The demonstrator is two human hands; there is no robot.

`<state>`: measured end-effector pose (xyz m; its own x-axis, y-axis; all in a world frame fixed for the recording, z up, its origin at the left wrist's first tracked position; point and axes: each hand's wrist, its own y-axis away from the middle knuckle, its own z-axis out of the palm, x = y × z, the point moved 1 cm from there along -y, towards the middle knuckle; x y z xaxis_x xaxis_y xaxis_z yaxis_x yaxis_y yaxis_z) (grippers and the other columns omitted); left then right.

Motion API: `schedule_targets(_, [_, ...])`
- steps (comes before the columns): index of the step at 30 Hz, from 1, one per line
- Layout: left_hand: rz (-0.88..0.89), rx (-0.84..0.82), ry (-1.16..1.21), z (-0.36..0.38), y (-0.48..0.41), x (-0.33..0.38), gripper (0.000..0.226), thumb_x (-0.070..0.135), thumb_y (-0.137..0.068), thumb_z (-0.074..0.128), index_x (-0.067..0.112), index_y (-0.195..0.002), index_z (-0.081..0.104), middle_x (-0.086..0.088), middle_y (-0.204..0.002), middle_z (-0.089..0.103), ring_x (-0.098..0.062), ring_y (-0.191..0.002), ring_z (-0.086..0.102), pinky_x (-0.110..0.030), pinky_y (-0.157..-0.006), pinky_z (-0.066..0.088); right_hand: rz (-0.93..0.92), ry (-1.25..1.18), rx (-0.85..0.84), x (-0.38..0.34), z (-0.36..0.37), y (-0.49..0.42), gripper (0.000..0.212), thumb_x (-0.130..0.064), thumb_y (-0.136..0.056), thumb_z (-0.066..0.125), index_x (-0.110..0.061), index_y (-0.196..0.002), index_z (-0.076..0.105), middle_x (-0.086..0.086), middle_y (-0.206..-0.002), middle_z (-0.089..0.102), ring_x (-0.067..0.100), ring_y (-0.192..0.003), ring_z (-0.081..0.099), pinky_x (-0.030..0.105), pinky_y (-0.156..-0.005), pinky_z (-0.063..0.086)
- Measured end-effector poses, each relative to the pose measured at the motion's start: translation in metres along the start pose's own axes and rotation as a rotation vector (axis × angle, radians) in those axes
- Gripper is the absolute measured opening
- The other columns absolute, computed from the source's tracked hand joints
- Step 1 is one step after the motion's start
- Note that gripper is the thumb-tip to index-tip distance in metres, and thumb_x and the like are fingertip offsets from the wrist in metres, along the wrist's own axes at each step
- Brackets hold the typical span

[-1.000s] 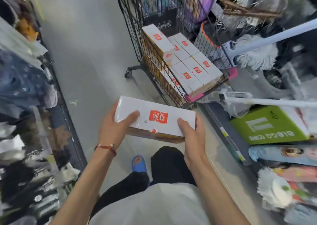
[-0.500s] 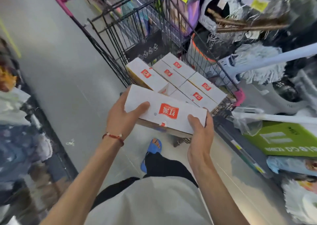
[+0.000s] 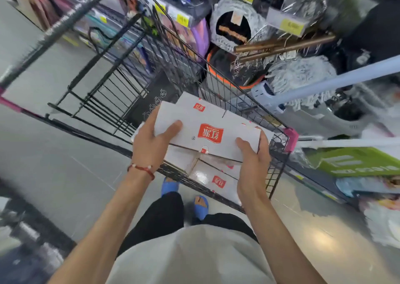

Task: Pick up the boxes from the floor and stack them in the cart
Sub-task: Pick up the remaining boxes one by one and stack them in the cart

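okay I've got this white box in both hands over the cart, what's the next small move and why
Probably lower the box straight down onto the stacked boxes in the cart. The left hand and right hand grip its ends, it hangs over the basket inside the rim, and the boxes beneath look flat enough to take it.

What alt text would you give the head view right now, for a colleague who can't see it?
The left hand and right hand grip a flat white cardboard box with a red logo by its ends over a black wire shopping cart, above matching white boxes stacked inside. Grey mop heads sit beyond the cart.
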<state>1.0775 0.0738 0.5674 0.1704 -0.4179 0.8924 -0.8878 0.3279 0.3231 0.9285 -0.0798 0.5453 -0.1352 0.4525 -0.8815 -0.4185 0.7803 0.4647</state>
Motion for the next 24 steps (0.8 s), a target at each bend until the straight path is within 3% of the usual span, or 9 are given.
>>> schedule_targets(3, [-0.015,-0.05,0.015,0.001,-0.041,0.005,0.048,0.044,-0.089,0.067,0.041,-0.136,0.057,0.014,-0.121,0.071,-0.01,-0.11,0.067,-0.042,-0.098,0.054,0.019,-0.002,0.043,-0.002,0.022,-0.019,0.059,-0.017,-0.094,0.067,-0.03,-0.149,0.05,-0.009,-0.127,0.073,0.014,-0.119,0.068,0.047,-0.109,0.052])
schedule_targets(7, [-0.033,-0.148,-0.021,0.0,-0.099,0.006,0.039,0.034,-0.094,0.065,0.034,-0.133,0.062,0.011,-0.12,0.071,-0.009,-0.11,0.067,-0.039,-0.102,0.053,0.038,-0.008,0.084,0.002,0.051,-0.043,0.058,-0.011,-0.098,0.064,-0.029,-0.15,0.048,-0.005,-0.129,0.072,0.015,-0.119,0.068,0.047,-0.111,0.051])
schedule_targets(12, [-0.09,-0.216,-0.133,-0.006,-0.159,-0.007,0.049,0.051,-0.084,0.063,0.04,-0.131,0.062,0.015,-0.119,0.071,-0.011,-0.113,0.065,-0.043,-0.104,0.05,0.107,0.015,0.155,0.017,0.086,-0.068,0.071,-0.025,-0.089,0.071,-0.031,-0.154,0.043,-0.002,-0.141,0.065,0.017,-0.127,0.064,0.048,-0.112,0.049])
schedule_targets(14, [-0.12,-0.246,-0.149,-0.008,-0.176,-0.019,0.048,0.05,-0.084,0.064,0.039,-0.131,0.062,0.014,-0.119,0.071,-0.01,-0.112,0.065,-0.043,-0.104,0.05,0.129,0.027,0.164,0.028,0.097,-0.074,0.076,-0.027,-0.088,0.071,-0.032,-0.157,0.039,-0.003,-0.147,0.061,0.016,-0.132,0.06,0.044,-0.113,0.049])
schedule_targets(18, [-0.206,-0.273,-0.159,-0.014,-0.199,-0.043,0.041,0.038,-0.092,0.066,0.035,-0.132,0.062,0.011,-0.118,0.071,-0.012,-0.109,0.067,-0.042,-0.102,0.052,0.167,0.034,0.183,0.056,0.112,-0.084,0.065,-0.014,-0.099,0.067,-0.033,-0.154,0.04,-0.008,-0.144,0.059,0.002,-0.125,0.062,0.018,-0.097,0.054])
schedule_targets(21, [-0.254,-0.302,-0.199,-0.019,-0.211,-0.059,0.041,0.036,-0.093,0.067,0.033,-0.133,0.062,0.008,-0.12,0.071,-0.013,-0.108,0.067,-0.041,-0.102,0.053,0.215,0.059,0.18,0.075,0.121,-0.086,0.069,-0.011,-0.101,0.064,-0.031,-0.159,0.033,-0.005,-0.151,0.054,0.011,-0.132,0.059,0.03,-0.107,0.054])
schedule_targets(24, [-0.291,-0.339,-0.263,-0.024,-0.22,-0.076,0.045,0.04,-0.089,0.069,0.035,-0.133,0.062,0.005,-0.122,0.07,-0.015,-0.11,0.066,-0.04,-0.104,0.051,0.266,0.097,0.179,0.089,0.128,-0.085,0.071,-0.015,-0.102,0.064,-0.033,-0.16,0.028,-0.001,-0.151,0.053,0.017,-0.13,0.061,0.04,-0.105,0.056])
